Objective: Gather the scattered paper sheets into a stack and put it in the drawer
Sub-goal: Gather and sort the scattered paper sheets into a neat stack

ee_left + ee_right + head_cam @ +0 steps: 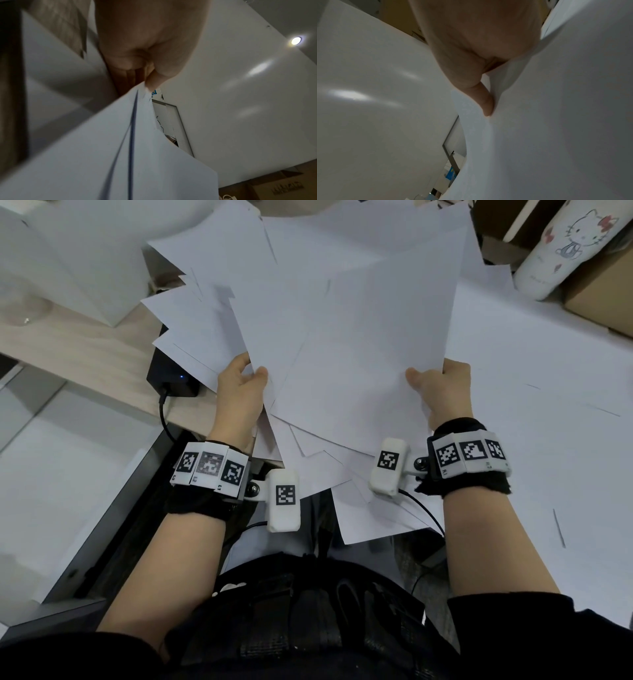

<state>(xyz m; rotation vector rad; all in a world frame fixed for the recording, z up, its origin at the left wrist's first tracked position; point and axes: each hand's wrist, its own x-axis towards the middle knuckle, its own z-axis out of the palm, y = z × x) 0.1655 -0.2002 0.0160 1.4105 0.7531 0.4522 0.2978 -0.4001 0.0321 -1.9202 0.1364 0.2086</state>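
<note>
A loose, fanned bundle of white paper sheets [346, 344] is held up in front of me, its corners sticking out at different angles. My left hand [239, 392] pinches the bundle's left edge, thumb on top, fingers hidden beneath. My right hand [442, 392] pinches the right edge the same way. In the left wrist view my left hand [147, 56] grips the paper sheets [120, 155] at a corner. In the right wrist view my right thumb [482, 97] presses into the bending paper sheets [556, 121]. No drawer shows in any view.
A white surface [548, 440] lies under and right of the bundle. At the left are a pale wooden desk [78, 350] and a black device [171, 378] with a cable. A white cartoon-cat bottle [561, 248] and a cardboard box [603, 292] stand at the far right.
</note>
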